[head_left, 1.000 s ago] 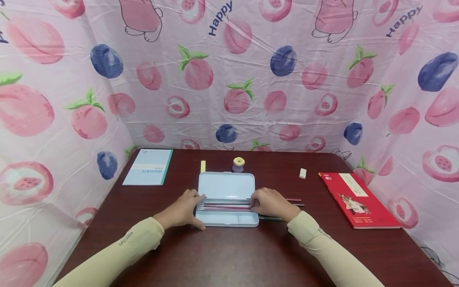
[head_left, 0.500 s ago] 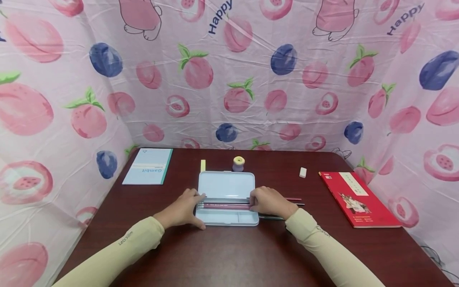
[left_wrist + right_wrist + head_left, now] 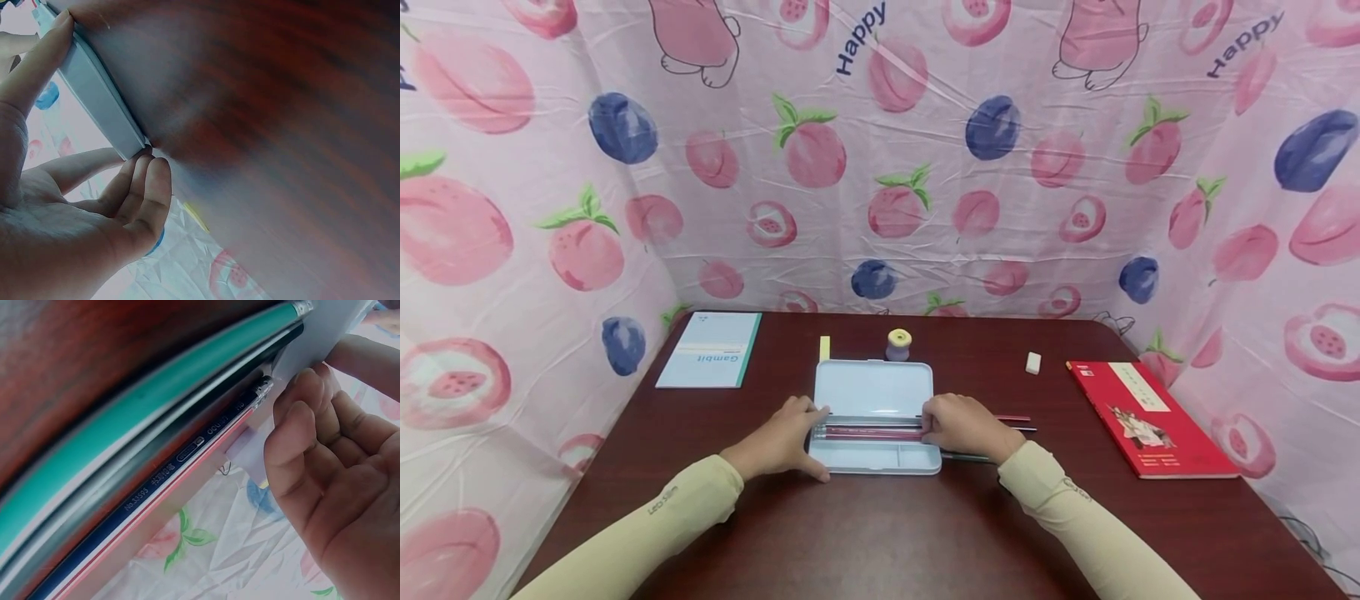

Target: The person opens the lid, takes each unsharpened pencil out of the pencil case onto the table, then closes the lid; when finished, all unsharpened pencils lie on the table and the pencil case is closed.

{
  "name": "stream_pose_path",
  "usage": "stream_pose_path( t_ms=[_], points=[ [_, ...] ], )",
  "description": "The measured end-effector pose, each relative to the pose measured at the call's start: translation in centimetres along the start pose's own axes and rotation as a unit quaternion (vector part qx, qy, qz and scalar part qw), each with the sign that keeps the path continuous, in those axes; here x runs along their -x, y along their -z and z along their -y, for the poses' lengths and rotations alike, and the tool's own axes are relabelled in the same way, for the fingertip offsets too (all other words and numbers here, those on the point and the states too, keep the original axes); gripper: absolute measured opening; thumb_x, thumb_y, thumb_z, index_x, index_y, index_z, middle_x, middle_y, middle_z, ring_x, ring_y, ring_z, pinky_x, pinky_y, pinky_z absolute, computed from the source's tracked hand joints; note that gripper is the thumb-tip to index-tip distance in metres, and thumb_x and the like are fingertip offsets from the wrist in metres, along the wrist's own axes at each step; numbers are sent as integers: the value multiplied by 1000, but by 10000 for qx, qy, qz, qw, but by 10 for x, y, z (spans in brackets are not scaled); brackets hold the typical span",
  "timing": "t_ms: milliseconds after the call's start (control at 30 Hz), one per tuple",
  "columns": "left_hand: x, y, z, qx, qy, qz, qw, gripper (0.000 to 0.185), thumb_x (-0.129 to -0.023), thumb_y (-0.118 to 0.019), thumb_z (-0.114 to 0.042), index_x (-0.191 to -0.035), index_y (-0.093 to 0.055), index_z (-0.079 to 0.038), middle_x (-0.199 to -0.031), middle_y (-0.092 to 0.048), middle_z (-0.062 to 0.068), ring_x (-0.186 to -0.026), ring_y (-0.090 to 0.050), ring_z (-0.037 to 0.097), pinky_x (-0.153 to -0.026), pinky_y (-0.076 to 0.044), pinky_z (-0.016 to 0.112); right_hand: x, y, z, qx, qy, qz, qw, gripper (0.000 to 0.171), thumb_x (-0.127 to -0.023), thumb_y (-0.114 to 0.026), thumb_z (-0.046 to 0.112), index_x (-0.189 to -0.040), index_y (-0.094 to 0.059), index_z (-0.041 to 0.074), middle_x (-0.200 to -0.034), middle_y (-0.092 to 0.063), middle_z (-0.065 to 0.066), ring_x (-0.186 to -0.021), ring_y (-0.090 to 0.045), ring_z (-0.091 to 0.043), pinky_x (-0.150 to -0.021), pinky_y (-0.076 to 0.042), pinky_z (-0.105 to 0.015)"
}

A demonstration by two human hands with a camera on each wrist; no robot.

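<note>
1. Notebook (image 3: 709, 360), light blue, is lain at 10 o'clock on the table (image 3: 880, 533), well apart from the hands.
2. Left hand (image 3: 782, 440) is set on the left end of the open pencil case (image 3: 874, 417); in the left wrist view its thumb and fingers (image 3: 147, 187) are curled against the case's side and corner, gripping it.
3. The pencil case is placed at table centre, 12 o'clock from the person, lid laid back; pencils (image 3: 868, 432) are lain lengthwise in its tray.
4. Sharpener (image 3: 898, 342) is stood just behind the lid.
5. Right hand (image 3: 958, 425) is curled at the case's right end; whether a pencil is pinched cannot be told.
6. More pencils (image 3: 1015, 422) are left on the table at 3 o'clock of that hand.
7. Eraser (image 3: 1033, 362) and red book (image 3: 1146, 417) are lain toward 2 o'clock.
8. Step judged: pencils are being packed into the tray; next, a loose pencil probably needs picking up and aligning.
9. Only the right wrist view shows pencil detail: green (image 3: 156, 425), dark blue with print (image 3: 169, 469).
</note>
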State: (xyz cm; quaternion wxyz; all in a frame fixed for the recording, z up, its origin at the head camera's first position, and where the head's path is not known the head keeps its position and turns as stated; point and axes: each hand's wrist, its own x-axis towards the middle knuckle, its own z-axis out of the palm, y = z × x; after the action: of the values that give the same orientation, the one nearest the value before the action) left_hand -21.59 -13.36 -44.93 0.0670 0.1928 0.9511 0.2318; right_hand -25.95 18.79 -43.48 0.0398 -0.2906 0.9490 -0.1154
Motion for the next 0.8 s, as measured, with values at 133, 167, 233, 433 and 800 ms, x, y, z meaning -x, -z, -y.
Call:
stream_pose_path(
  t_ms=[133,167,233,433,800],
  points=[
    [0,0,0,-30,-53,9,10000,106,-67,-103,-40,-154,-55,-2,-131,-61,12,-117,-50,23,-103,-53,42,5,0,1,251,310,-173,9991,9,-89,-86,15,-88,-77,15,-75,-66,6,-65,-52,-6,-62,-48,-25],
    [0,0,0,-36,-65,15,10000,106,-67,-103,-40,-154,-55,-2,-131,-61,12,-117,-50,23,-103,-53,42,7,1,1,331,377,-222,9985,9,-90,-85,15,-88,-77,15,-76,-67,5,-66,-53,-6,-63,-49,-25],
    [0,0,0,-34,-85,10,10000,106,-67,-103,-40,-154,-55,-2,-131,-61,12,-117,-50,22,-103,-53,42,9,1,1,481,497,-321,9971,9,-91,-84,14,-89,-75,14,-80,-69,4,-67,-53,-6,-64,-51,-26],
    [-1,-1,2,-21,-97,-16,9999,107,-66,-103,-40,-153,-56,-2,-129,-62,12,-116,-51,22,-102,-53,42,14,1,-1,668,513,-498,9952,11,-92,-83,16,-89,-73,16,-83,-68,5,-68,-54,-6,-67,-53,-27],
    [0,0,1,-7,-64,19,10000,106,-66,-103,-41,-154,-56,-3,-129,-62,12,-116,-51,23,-101,-54,42,29,5,-10,727,592,-861,9919,12,-92,-85,16,-92,-73,16,-85,-68,4,-66,-52,-2,-64,-50,-24]
  ],
)
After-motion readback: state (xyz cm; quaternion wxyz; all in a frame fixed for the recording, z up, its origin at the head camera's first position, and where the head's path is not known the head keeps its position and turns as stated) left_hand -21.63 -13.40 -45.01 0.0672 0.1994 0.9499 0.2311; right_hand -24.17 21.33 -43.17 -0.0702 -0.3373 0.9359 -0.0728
